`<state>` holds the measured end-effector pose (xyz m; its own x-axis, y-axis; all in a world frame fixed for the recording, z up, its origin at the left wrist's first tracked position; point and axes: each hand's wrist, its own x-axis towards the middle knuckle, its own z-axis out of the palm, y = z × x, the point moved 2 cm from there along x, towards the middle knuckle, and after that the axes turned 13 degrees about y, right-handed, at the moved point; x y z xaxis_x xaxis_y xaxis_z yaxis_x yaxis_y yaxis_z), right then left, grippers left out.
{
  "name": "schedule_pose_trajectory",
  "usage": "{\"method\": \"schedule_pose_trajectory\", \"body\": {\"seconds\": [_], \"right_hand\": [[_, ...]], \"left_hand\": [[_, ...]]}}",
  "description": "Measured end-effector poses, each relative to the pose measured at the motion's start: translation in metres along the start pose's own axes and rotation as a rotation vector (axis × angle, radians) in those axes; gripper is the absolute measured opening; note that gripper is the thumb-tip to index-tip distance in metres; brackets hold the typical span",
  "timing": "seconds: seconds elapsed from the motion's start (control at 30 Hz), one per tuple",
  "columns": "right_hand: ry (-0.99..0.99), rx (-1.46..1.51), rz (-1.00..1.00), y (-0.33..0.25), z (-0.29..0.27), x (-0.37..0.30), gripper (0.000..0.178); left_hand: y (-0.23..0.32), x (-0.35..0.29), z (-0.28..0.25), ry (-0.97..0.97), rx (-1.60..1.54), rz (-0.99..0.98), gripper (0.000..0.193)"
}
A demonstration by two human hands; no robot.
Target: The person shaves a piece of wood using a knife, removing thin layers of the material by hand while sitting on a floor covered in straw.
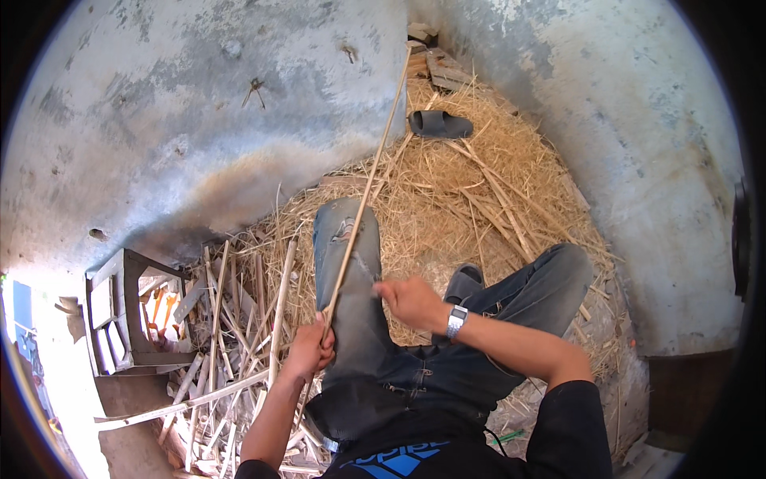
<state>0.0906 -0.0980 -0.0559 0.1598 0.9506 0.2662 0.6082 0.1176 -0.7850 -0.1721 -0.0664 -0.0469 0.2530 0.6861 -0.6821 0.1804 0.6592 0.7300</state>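
Observation:
A long, thin bamboo strip [365, 195] runs from beside my lap up past my left knee to the wall corner. My left hand [311, 349] is closed round its lower part, next to my left thigh. To the right of the strip, my right hand [411, 303] is held in a fist over my lap, apart from the strip. A faint greyish streak points up and left from that fist. It is too blurred to name. My bent legs in worn jeans [351, 239] lie on both sides, the left knee beneath the strip.
Pale shavings [439, 180] cover the floor ahead, with split strips [503, 211] and a dark slide sandal [440, 124] on them. Cut sticks [219, 319] pile up at left beside a wooden frame [132, 351]. Plastered walls [239, 104] close in ahead and right.

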Motion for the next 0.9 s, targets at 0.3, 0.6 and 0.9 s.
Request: {"method": "schedule_pose_trajectory", "body": {"seconds": [0.3,0.6,0.9], "right_hand": [[0.24,0.208,0.264,-0.018,-0.045,0.053,0.053],[0.209,0.119,0.109,-0.035,-0.017,0.069,0.058],[0.302,-0.056,0.17,-0.01,-0.057,0.097,0.05]], "left_hand": [[0.031,-0.004,0.01,-0.347,-0.298,-0.344,0.059],[0.024,-0.003,0.015,-0.417,-0.27,-0.389,0.058],[0.019,0.001,0.007,-0.528,-0.334,-0.502,0.058]]}}
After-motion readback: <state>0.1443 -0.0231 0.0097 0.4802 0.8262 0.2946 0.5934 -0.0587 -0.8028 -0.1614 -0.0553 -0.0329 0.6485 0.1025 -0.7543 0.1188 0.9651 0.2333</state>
